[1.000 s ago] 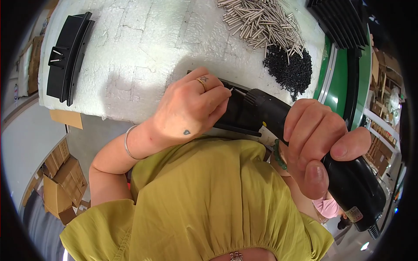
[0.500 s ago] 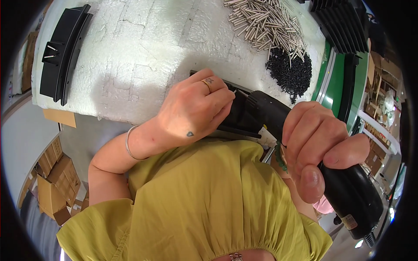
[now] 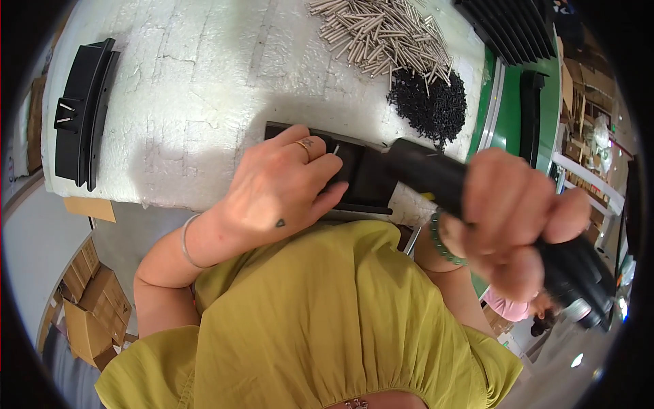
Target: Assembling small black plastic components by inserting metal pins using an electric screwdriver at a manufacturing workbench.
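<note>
Plastic, black and flat: the part (image 3: 364,174) lies at the near edge of the white foam table (image 3: 204,88), just in front of the person's chest. The left hand (image 3: 279,187) lies over its left half, fingers curled down and pressing it to the foam, with the fingertips (image 3: 327,167) pinching what looks like a thin metal pin that stands up just beside them. The right hand (image 3: 518,218) is wrapped in a full fist around the handle of a black power screwdriver (image 3: 436,177), whose nose points leftward and down at the part, close to the left fingertips; whether the tip touches the part I cannot tell, as the hand and tool are blurred.

To do this well, I judge the left hand should keep the part flat and unmoving while holding the pin upright, and the tool's nose should meet it squarely rather than at a slant, with the fingertips kept off the line of the tip.

Farther out, a heap of metal pins (image 3: 381,31) lies at the far side of the table, with a pile of small black screws (image 3: 429,102) just beside it. A second black plastic part (image 3: 82,112), long and curved, rests well apart at the table's left end. A green machine edge (image 3: 518,116) borders the table on the right, and cardboard boxes (image 3: 82,307) stand on the floor at lower left.
</note>
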The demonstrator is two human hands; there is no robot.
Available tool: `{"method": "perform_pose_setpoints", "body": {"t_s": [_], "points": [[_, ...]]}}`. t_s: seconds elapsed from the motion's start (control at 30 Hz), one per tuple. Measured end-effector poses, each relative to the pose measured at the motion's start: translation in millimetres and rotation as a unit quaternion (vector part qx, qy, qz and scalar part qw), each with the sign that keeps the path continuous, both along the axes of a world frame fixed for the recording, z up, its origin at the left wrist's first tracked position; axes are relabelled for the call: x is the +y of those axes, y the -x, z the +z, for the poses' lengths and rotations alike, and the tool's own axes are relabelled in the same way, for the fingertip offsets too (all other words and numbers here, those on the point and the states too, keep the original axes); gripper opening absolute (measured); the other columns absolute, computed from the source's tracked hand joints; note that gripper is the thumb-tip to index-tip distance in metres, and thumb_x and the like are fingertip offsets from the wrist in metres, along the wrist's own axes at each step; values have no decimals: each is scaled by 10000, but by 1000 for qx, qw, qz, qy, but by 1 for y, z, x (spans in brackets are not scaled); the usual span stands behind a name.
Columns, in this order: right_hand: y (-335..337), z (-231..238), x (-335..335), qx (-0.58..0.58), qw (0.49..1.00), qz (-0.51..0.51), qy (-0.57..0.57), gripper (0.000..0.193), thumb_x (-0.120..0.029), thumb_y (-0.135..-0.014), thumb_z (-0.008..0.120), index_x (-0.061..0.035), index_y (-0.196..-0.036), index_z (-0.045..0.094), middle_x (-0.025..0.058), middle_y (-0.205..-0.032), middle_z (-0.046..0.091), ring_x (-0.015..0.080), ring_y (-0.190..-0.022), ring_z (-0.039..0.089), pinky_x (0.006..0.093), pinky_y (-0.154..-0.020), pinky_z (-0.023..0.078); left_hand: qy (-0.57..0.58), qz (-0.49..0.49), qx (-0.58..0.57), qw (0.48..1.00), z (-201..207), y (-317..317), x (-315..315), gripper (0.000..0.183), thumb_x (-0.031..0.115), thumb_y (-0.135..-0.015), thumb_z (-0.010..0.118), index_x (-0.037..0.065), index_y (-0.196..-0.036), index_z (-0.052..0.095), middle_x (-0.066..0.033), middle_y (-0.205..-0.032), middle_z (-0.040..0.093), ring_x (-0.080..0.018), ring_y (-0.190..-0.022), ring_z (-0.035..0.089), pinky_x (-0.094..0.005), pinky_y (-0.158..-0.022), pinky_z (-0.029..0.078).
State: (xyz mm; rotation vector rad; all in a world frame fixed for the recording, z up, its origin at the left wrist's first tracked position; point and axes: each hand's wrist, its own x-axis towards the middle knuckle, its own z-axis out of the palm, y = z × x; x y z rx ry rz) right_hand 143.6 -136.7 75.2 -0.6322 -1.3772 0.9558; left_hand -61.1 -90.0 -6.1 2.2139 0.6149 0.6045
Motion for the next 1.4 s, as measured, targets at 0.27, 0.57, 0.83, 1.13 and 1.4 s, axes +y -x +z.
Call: {"method": "perform_pose_setpoints", "body": {"t_s": [0.27,0.57,0.83,1.13,1.4], "points": [[-34,-13,-6,32,989,-136,48,376,-119,-741,482,-99,-1101,589,-66,-625,395,67,-559,398,270,-641,336,273,-106,-262,920,97,-4,-18,244,43,-624,704,54,-866,672,-60,-789,588,-191,-682,586,-330,-550,479],[-25,-29,-8,70,985,-142,66,342,-51,-753,516,-40,-1088,448,23,-603,443,124,-472,407,297,-501,365,34,-29,-178,983,78,-11,4,170,47,-681,739,57,-829,655,-49,-778,608,-216,-828,561,-309,-635,473],[-22,5,-22,38,996,-82,22,256,-136,-758,511,-104,-1010,476,-73,-642,460,45,-559,458,217,-598,345,-122,-27,-53,991,18,-45,27,210,83,-661,769,70,-847,672,-44,-799,636,-276,-918,559,-371,-734,472],[-18,19,-32,98,990,-100,-26,268,-96,-690,634,-129,-927,513,-94,-592,519,31,-527,516,167,-608,424,-87,-33,-138,986,9,-50,20,216,45,-650,762,44,-841,662,-46,-789,629,-262,-839,586,-332,-657,492],[-16,20,-28,110,991,-72,-34,272,-67,-663,666,-142,-872,510,-95,-563,533,29,-489,526,150,-566,450,-141,-41,-173,974,4,-47,14,248,19,-627,757,23,-854,657,-62,-813,630,-281,-829,601,-326,-623,509]]}}
